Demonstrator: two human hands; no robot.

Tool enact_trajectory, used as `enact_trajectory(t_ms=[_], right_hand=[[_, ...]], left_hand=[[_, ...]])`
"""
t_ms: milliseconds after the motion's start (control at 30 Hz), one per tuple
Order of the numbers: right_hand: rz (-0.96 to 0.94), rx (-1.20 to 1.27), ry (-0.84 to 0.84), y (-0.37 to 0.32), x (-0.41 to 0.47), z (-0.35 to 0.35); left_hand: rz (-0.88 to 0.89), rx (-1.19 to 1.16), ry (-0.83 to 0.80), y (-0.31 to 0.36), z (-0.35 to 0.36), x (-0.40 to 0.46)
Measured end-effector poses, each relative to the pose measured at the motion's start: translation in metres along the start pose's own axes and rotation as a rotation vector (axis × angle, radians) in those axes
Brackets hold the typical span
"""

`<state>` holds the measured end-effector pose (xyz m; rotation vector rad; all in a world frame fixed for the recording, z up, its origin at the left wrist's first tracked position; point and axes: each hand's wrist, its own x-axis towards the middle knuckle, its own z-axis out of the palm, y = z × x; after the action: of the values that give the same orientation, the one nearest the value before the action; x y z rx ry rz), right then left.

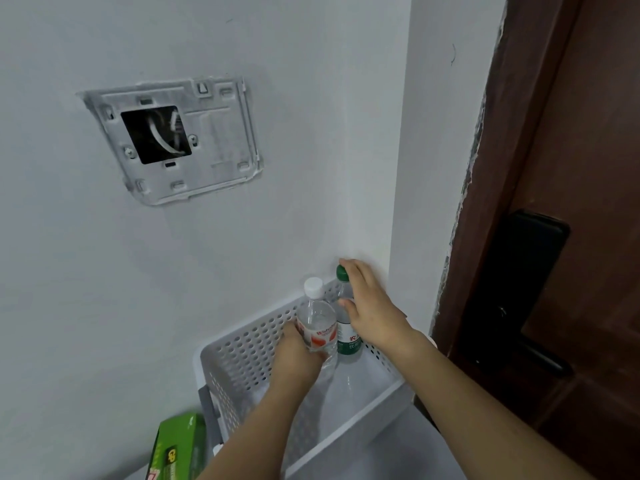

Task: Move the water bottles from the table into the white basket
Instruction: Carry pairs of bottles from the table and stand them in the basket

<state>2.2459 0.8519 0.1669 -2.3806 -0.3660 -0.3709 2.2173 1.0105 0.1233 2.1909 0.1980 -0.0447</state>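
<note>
Head view shows both your hands over the white basket (242, 348) at lower centre of the frame. Your left hand (298, 355) grips the white-capped bottle (317, 320) around its red label, upright and inside the basket. Your right hand (367, 306) has its fingers loosely spread by the green-capped bottle (344, 327), which stands in the basket's far corner; whether they touch it, you cannot tell. A green battery pack (176, 448) sits at lower left.
</note>
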Motion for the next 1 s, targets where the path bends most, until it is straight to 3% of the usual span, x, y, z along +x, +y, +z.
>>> enact_trajectory(t_ms=[267,700,1000], right_hand=[[-0.011,0.006,0.012,0.000,-0.001,0.000],[0.037,0.064,-0.059,-0.004,-0.009,-0.013],[0.067,0.091,-0.107,-0.003,-0.016,-0.017]], left_hand=[[0.006,0.012,-0.005,0.002,0.001,0.000],[-0.071,-0.183,-0.073,-0.001,0.002,-0.003],[-0.226,-0.244,-0.205,0.002,0.001,-0.002]])
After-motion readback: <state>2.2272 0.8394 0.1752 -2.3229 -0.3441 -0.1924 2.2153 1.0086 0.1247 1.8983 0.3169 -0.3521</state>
